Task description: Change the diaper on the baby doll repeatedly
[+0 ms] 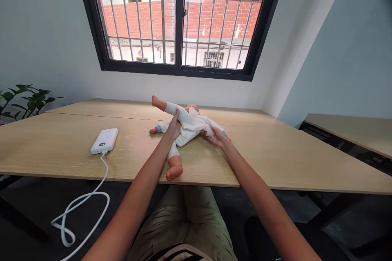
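Note:
A baby doll (190, 134) in white clothes with blue cuffs lies on its back on the wooden table (269, 155), its head toward the window. My left hand (174, 126) is closed around one of the doll's legs, which is raised and points up to the left. The other leg (174, 159) lies toward the table's front edge, its foot bare. On the right side of the doll, my right hand (217, 135) pinches the white cloth (206, 126) at its waist. Part of the doll's head is hidden behind the clothing.
A white power bank (104, 140) lies on the left of the table, its white cable (102, 191) hanging over the front edge. Behind the table is a barred window (179, 71). A green plant (29, 100) stands at far left, another table (352, 134) at right.

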### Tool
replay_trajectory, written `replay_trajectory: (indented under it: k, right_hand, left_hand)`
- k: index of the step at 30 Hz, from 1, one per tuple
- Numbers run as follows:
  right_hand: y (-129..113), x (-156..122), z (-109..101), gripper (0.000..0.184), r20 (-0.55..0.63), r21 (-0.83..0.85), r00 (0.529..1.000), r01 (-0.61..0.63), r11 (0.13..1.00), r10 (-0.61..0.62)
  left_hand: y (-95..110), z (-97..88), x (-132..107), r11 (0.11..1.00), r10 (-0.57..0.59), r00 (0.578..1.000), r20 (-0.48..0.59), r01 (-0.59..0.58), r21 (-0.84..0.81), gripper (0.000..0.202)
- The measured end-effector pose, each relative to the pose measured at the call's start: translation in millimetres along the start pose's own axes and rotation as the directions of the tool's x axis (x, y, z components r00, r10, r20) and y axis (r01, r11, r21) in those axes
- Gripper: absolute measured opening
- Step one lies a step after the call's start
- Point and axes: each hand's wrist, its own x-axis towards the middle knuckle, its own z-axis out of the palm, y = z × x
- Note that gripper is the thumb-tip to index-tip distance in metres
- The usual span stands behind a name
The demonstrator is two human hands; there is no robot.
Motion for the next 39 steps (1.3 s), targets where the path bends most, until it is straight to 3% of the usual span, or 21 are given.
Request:
replay_trajectory:
  k: [2, 4, 7, 10, 14, 17, 21, 24, 28, 32, 35, 37, 39]
  right_hand:
    - [-4.6, -2.6, 0.9, 0.013, -0.025, 0.154, 0.999, -0.031, 0.988, 0.036]
    - [-6.6, -4.6, 1.3, 0.015, -0.022, 0.195, 0.999, 0.035, 0.980, -0.032]
    - [-4.0, -6.7, 2.7, 0.032, 0.026, 0.052, 0.983, 0.182, 0.982, -0.183]
    - [0.2, -10.2, 6.4, 0.045, 0.038, -0.161, 0.966, 0.259, 0.952, -0.256]
    - [1.3, -16.5, 13.4, 0.045, 0.067, -0.430, 0.949, 0.305, 0.850, -0.307]
    - [0.3, -16.7, 15.3, 0.035, 0.033, -0.459, 0.948, 0.297, 0.837, -0.318]
    - [-3.7, -11.8, 12.7, 0.034, -0.075, -0.299, 0.932, 0.317, 0.900, -0.354]
    - [-8.0, -10.4, 12.4, 0.037, -0.112, -0.177, 0.930, 0.329, 0.928, -0.351]
    - [-10.7, -13.2, 15.7, 0.039, -0.059, -0.128, 0.938, 0.333, 0.934, -0.342]
    - [-7.2, -18.0, 18.9, 0.037, -0.027, -0.338, 0.949, 0.288, 0.896, -0.315]
    - [-2.5, -20.3, 20.2, 0.030, 0.081, -0.516, 0.955, 0.284, 0.808, -0.284]
    - [-0.1, -20.7, 20.3, 0.030, 0.121, -0.559, 0.961, 0.272, 0.783, -0.247]
    - [1.0, -20.6, 19.4, 0.033, 0.081, -0.577, 0.977, 0.206, 0.790, -0.195]
  left_hand:
    - [0.6, -1.3, 0.3, 1.000, -0.007, 1.000, -0.013, 0.007, -0.007, 0.062]
    - [1.1, -2.4, 0.5, 1.000, -0.011, 1.000, -0.025, 0.011, -0.013, 0.062]
    - [2.2, -2.6, 0.0, 1.000, -0.012, 0.999, -0.045, 0.011, -0.025, 0.061]
    - [3.2, -0.9, -1.3, 0.999, -0.026, 0.998, -0.052, 0.024, -0.043, 0.061]
    - [3.8, 0.3, -2.0, 0.997, -0.034, 0.998, -0.052, 0.031, -0.064, 0.058]
    - [3.9, -0.7, -1.1, 0.996, -0.042, 0.998, -0.055, 0.037, -0.085, 0.057]
    - [4.2, -1.9, -0.3, 0.987, -0.069, 0.996, -0.049, 0.061, -0.148, 0.057]
    - [4.0, -2.1, -0.1, 0.981, -0.092, 0.996, -0.017, 0.088, -0.175, 0.057]
    - [2.3, -2.9, 0.9, 0.990, -0.064, 0.998, -0.011, 0.062, -0.124, 0.061]
    - [0.8, -3.2, 1.5, 0.999, -0.041, 0.999, -0.026, 0.040, -0.034, 0.062]
    - [0.2, -2.9, 1.1, 0.999, -0.039, 0.999, -0.016, 0.039, 0.003, 0.062]
    - [-0.1, -2.5, 0.8, 1.000, -0.025, 1.000, -0.016, 0.025, 0.018, 0.059]
    - [-0.3, -2.0, 0.3, 0.999, -0.008, 1.000, -0.020, 0.009, 0.033, 0.055]
